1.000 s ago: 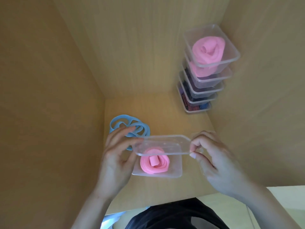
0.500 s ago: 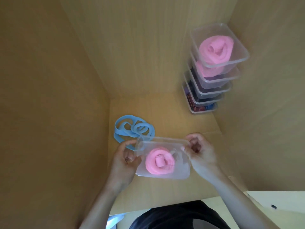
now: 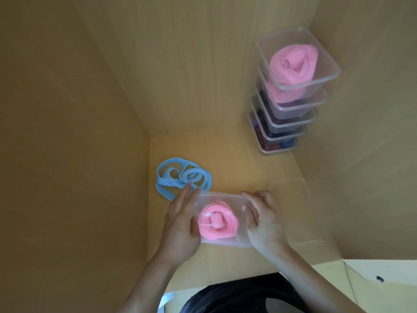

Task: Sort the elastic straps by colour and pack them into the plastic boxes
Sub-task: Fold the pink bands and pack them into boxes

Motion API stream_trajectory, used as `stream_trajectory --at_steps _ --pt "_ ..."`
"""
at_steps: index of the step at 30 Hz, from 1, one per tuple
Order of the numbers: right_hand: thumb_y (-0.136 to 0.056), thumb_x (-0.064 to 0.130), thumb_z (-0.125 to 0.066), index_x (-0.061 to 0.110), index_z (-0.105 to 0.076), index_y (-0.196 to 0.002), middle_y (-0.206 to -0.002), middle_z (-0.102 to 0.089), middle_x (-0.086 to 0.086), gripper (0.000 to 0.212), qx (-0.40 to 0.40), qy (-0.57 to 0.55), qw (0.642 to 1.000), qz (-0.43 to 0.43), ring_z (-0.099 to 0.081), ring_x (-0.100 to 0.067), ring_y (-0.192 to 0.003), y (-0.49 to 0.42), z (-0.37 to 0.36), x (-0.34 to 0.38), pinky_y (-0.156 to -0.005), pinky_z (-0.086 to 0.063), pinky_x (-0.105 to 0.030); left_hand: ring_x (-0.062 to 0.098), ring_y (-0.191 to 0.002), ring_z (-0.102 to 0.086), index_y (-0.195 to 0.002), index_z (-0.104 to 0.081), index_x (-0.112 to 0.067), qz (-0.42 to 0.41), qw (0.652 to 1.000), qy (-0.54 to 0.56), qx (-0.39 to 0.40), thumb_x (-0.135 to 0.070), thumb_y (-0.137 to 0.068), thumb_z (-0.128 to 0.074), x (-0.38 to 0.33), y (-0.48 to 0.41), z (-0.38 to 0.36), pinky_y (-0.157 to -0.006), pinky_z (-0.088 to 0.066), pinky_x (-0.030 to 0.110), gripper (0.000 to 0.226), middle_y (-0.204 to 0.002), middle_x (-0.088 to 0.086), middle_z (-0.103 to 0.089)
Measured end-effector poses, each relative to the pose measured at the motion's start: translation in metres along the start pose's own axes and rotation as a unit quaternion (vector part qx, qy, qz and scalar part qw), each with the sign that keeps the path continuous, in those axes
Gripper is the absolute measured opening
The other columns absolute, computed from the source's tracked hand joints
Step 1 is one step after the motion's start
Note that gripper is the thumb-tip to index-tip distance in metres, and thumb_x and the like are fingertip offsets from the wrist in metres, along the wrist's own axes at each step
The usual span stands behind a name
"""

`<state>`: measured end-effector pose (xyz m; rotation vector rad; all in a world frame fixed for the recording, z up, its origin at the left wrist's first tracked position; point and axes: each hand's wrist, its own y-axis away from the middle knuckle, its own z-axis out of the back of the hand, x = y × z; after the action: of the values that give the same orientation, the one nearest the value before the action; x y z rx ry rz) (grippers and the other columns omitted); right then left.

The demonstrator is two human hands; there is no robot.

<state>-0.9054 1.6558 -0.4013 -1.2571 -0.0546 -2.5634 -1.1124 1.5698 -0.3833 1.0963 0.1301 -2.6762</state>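
A clear plastic box (image 3: 239, 241) with its lid on lies on the wooden shelf floor, holding a rolled pink strap (image 3: 217, 223). My left hand (image 3: 180, 224) lies along the box's left side with straight fingers and its thumb on the lid. My right hand (image 3: 262, 220) presses on the right side, fingers bent over the edge. A loose blue strap (image 3: 178, 177) lies just behind my left hand.
Several clear boxes are stacked (image 3: 291, 96) in the back right corner, the top two with pink straps, the lower ones with dark straps. An empty clear box (image 3: 293, 211) stands right of my right hand. Wooden walls enclose the shelf on three sides.
The lid came down from a raised tilt onto the box. Both hands moved from pinching the lid's ends to pressing along the box's sides.
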Motion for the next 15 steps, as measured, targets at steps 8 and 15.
stream_trajectory --at_steps 8,15 --pt "-0.095 -0.006 -0.055 0.013 -0.069 -0.127 -0.110 -0.056 0.004 0.040 0.030 -0.008 0.999 0.031 -0.059 -0.015 -0.102 -0.008 0.007 0.003 -0.094 -0.050 -0.034 0.002 -0.152 0.014 -0.160 -0.013 -0.031 0.011 0.994 -0.107 0.022 -0.035 -0.083 -0.026 -0.016 0.002 -0.020 -0.126 -0.006 0.039 0.078 -0.167 -0.018 -0.002" --pt "-0.093 -0.009 -0.054 0.011 -0.073 -0.120 -0.109 -0.064 0.003 0.038 0.015 -0.018 0.999 0.030 -0.064 -0.015 -0.096 -0.014 0.009 0.003 -0.088 -0.054 -0.037 0.003 -0.151 0.021 -0.159 -0.003 -0.041 0.026 0.987 -0.154 0.029 -0.054 -0.092 -0.017 -0.019 0.004 -0.026 -0.126 -0.002 0.036 0.070 -0.166 -0.019 0.009"
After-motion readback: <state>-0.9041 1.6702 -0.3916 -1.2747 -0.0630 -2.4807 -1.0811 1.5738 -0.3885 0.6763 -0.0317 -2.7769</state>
